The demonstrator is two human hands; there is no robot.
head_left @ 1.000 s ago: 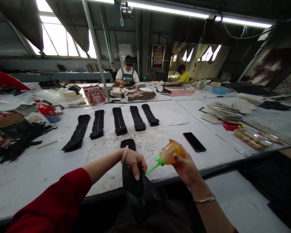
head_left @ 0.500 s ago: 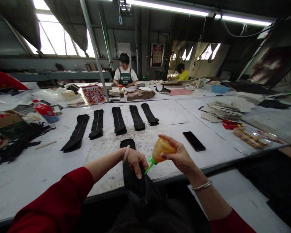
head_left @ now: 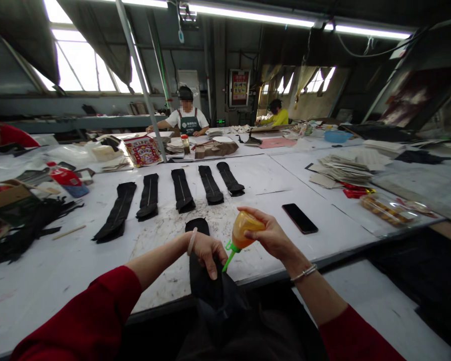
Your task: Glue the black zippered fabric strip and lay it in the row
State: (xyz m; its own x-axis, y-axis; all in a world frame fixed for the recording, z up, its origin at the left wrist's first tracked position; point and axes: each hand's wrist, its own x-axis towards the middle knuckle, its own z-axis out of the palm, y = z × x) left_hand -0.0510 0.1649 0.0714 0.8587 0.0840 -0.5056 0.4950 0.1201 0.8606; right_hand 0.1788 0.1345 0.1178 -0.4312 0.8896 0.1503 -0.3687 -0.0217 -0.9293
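Note:
My left hand (head_left: 207, 250) presses down on a long black fabric piece (head_left: 205, 273) that hangs over the near edge of the white table (head_left: 60, 271); its fingers curl over the cloth. My right hand (head_left: 272, 235) grips an orange squeeze bottle (head_left: 242, 229) tipped downward, and the green nozzle (head_left: 228, 255) points at the cloth right beside my left fingers. Several more black strips (head_left: 180, 189) lie in a row across the table beyond.
A black phone (head_left: 299, 218) lies to the right of my hands. Stacks of card pieces (head_left: 342, 170) and a packet of snacks (head_left: 385, 209) sit at the right. Boxes and black scraps (head_left: 18, 220) crowd the left. Two people (head_left: 188, 118) work at the far end.
My right hand has swung the bottle left and tilted it down, bringing the nozzle close to my left fingers. The left hand has stayed on the cloth.

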